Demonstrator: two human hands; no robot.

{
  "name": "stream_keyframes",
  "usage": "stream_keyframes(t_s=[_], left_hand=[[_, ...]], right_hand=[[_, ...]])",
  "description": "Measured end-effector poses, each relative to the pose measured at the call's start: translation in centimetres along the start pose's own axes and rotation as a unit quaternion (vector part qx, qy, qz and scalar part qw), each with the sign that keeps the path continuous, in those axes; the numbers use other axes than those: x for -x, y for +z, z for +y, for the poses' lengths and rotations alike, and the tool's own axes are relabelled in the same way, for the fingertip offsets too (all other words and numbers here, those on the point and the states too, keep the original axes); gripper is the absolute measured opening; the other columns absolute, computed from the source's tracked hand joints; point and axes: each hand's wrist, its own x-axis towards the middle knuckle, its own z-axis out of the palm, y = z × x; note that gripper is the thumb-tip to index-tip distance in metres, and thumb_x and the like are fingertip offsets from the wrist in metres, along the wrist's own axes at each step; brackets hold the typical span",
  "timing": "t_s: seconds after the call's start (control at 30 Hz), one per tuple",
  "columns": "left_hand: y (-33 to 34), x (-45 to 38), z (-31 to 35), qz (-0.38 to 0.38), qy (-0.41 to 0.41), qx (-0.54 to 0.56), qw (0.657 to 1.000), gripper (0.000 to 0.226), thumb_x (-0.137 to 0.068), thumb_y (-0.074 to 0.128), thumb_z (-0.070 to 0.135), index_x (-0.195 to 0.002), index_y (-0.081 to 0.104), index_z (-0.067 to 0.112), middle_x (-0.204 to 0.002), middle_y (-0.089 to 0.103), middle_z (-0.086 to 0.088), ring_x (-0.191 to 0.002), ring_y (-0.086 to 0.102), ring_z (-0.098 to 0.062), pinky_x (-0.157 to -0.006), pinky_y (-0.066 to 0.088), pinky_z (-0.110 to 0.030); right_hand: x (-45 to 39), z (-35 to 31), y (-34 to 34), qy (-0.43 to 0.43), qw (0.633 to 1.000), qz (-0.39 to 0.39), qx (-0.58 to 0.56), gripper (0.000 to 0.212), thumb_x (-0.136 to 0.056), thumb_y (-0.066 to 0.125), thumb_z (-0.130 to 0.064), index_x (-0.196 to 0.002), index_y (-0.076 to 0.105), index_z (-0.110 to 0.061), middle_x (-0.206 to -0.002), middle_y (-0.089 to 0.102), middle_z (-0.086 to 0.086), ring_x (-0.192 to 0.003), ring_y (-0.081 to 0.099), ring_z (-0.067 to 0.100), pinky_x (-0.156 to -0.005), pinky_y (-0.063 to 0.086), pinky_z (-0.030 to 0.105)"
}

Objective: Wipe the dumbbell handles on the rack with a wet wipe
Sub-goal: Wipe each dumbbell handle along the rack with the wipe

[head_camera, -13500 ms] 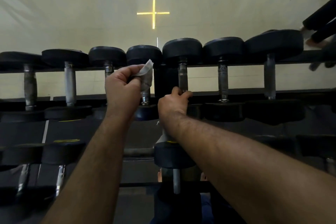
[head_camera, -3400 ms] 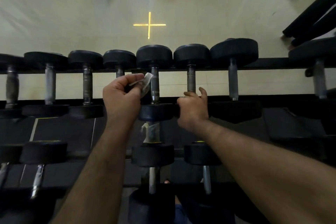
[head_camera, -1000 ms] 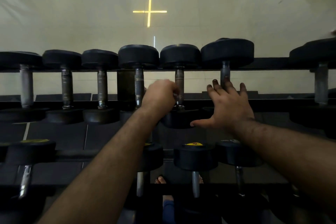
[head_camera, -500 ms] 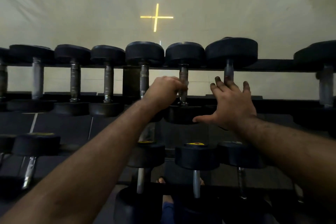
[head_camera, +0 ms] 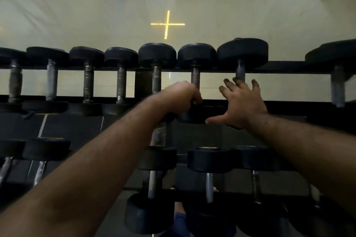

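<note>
Centre frame: left hand (head_camera: 181, 96) curls around a dumbbell handle (head_camera: 195, 78) on the rack (head_camera: 289, 67). Right hand (head_camera: 242, 105), fingers spread, rests beside it.

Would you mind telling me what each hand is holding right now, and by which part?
The left hand grips a top-row dumbbell handle at its lower end; no wipe is visible there. The right hand holds nothing, fingers spread.

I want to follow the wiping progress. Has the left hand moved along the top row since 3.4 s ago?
Yes. The left hand has moved rightward along the rack: then beside the handle under the yellow floor cross, now gripping the next handle to the right.
</note>
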Motion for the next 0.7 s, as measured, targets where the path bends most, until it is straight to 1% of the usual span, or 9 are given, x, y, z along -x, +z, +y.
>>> stream_keyframes(t_s=[0.1, 0.17, 0.2, 0.27, 0.3, 0.37, 0.47, 0.6, 0.7], left_hand=[[-1.8, 2.8, -0.4, 0.127, -0.060, 0.140, 0.980, 0.023, -0.098, 0.071, 0.017, -0.118, 0.078, 0.026, -0.110, 0.076, 0.010, -0.097, 0.068, -0.002, -0.093, 0.057, -0.028], [-2.6, 4.1, -0.6, 0.238, -0.101, 0.245, 0.935, 0.021, -0.097, 0.074, 0.021, -0.117, 0.079, 0.022, -0.106, 0.077, 0.010, -0.093, 0.069, 0.002, -0.090, 0.059, -0.026], [-2.9, 4.5, -0.8, 0.290, -0.121, 0.277, 0.908, 0.020, -0.096, 0.077, 0.024, -0.116, 0.079, 0.022, -0.104, 0.077, 0.011, -0.091, 0.070, 0.003, -0.088, 0.060, -0.026], [-3.0, 4.9, -1.6, 0.371, -0.165, 0.318, 0.857, 0.020, -0.094, 0.078, 0.023, -0.114, 0.080, 0.023, -0.102, 0.077, 0.012, -0.092, 0.072, 0.001, -0.086, 0.063, -0.028], [-3.2, 5.1, -2.0, 0.399, -0.181, 0.352, 0.827, 0.021, -0.094, 0.076, 0.016, -0.114, 0.080, 0.022, -0.103, 0.078, 0.010, -0.095, 0.073, -0.001, -0.087, 0.063, -0.029], [-3.5, 5.5, -2.5, 0.441, -0.192, 0.434, 0.762, 0.032, -0.089, 0.067, 0.000, -0.114, 0.080, 0.016, -0.104, 0.079, 0.004, -0.099, 0.075, -0.008, -0.089, 0.064, -0.033], [-3.4, 6.1, -2.6, 0.452, -0.178, 0.479, 0.731, 0.034, -0.088, 0.066, -0.004, -0.112, 0.080, 0.015, -0.103, 0.080, 0.001, -0.100, 0.076, -0.014, -0.089, 0.063, -0.034], [-2.3, 6.6, -2.3, 0.434, -0.161, 0.525, 0.714, 0.025, -0.088, 0.076, -0.001, -0.110, 0.080, 0.011, -0.102, 0.080, -0.003, -0.100, 0.077, -0.018, -0.089, 0.064, -0.038], [-1.9, 6.6, -1.5, 0.432, -0.173, 0.559, 0.687, 0.024, -0.088, 0.073, -0.005, -0.109, 0.079, 0.005, -0.101, 0.080, -0.009, -0.099, 0.077, -0.020, -0.087, 0.063, -0.033]], right_hand=[[0.0, -1.0, -1.1, -0.105, 0.994, 0.008, 0.020, 0.143, -0.060, 0.027, -0.114, -0.163, 0.041, -0.015, -0.170, 0.040, 0.011, -0.153, 0.039, 0.034, -0.123, 0.028, 0.064], [-0.8, -3.7, -1.7, -0.215, 0.974, 0.059, 0.038, 0.135, -0.065, 0.032, -0.111, -0.155, 0.051, -0.012, -0.155, 0.057, 0.013, -0.135, 0.057, 0.036, -0.106, 0.047, 0.054], [-1.4, -5.7, -2.4, -0.244, 0.968, 0.047, 0.043, 0.126, -0.066, 0.039, -0.109, -0.147, 0.058, -0.014, -0.144, 0.065, 0.011, -0.124, 0.061, 0.034, -0.094, 0.052, 0.047], [-2.7, -10.1, -4.0, -0.198, 0.979, -0.039, 0.036, 0.096, -0.066, 0.061, -0.101, -0.116, 0.066, -0.019, -0.114, 0.070, 0.006, -0.105, 0.060, 0.029, -0.081, 0.053, 0.039], [-3.3, -12.2, -4.5, -0.143, 0.985, -0.088, 0.041, 0.081, -0.070, 0.072, -0.091, -0.105, 0.064, -0.018, -0.103, 0.065, 0.006, -0.101, 0.057, 0.029, -0.082, 0.055, 0.040], [-3.8, -15.5, -4.6, -0.052, 0.983, -0.158, 0.074, 0.056, -0.088, 0.080, -0.055, -0.118, 0.065, -0.010, -0.108, 0.061, 0.015, -0.113, 0.054, 0.037, -0.087, 0.060, 0.054], [-4.2, -17.0, -2.2, 0.006, 0.983, -0.157, 0.097, 0.041, -0.101, 0.062, -0.012, -0.142, 0.059, -0.004, -0.136, 0.060, 0.026, -0.132, 0.045, 0.047, -0.093, 0.057, 0.067], [-3.5, -16.4, -1.3, 0.020, 0.996, -0.080, 0.014, 0.030, -0.099, 0.064, -0.016, -0.128, 0.070, -0.016, -0.130, 0.069, 0.010, -0.137, 0.042, 0.037, -0.105, 0.043, 0.057], [-2.4, -14.3, 0.1, 0.030, 0.997, -0.013, -0.075, 0.022, -0.083, 0.073, -0.023, -0.105, 0.071, -0.027, -0.112, 0.073, -0.003, -0.127, 0.048, 0.029, -0.099, 0.036, 0.046]])
